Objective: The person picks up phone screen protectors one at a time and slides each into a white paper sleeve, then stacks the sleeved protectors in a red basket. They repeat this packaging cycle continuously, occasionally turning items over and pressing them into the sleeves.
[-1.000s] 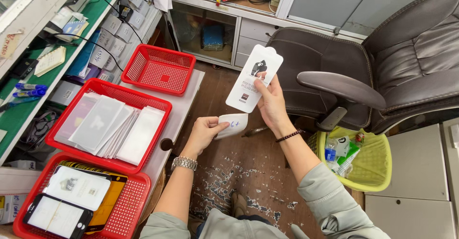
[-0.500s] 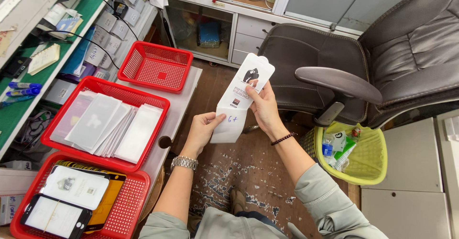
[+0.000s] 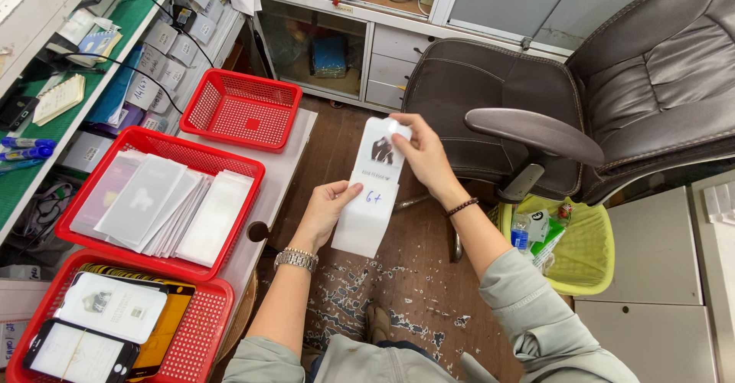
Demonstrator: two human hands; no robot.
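Observation:
Both hands hold white flat packets in front of me, above the wooden floor. My right hand [image 3: 423, 155] pinches the top of a white packet [image 3: 380, 155] with a dark picture on it. My left hand [image 3: 325, 209] grips the left edge of a plain white sleeve [image 3: 366, 218] that hangs just below and overlaps it. A metal watch sits on my left wrist and a dark bead bracelet on my right wrist.
Three red mesh baskets stand on a white side table [image 3: 285, 162] at my left: one bare [image 3: 243, 111], one with white packets [image 3: 162, 199], one with phone-shaped glass sheets [image 3: 115, 329]. A brown office chair [image 3: 536, 99] and a yellow basket [image 3: 582, 245] are at my right.
My right hand has come down and closer with the pictured packet. My left hand now holds the plain white sleeve up against its lower end.

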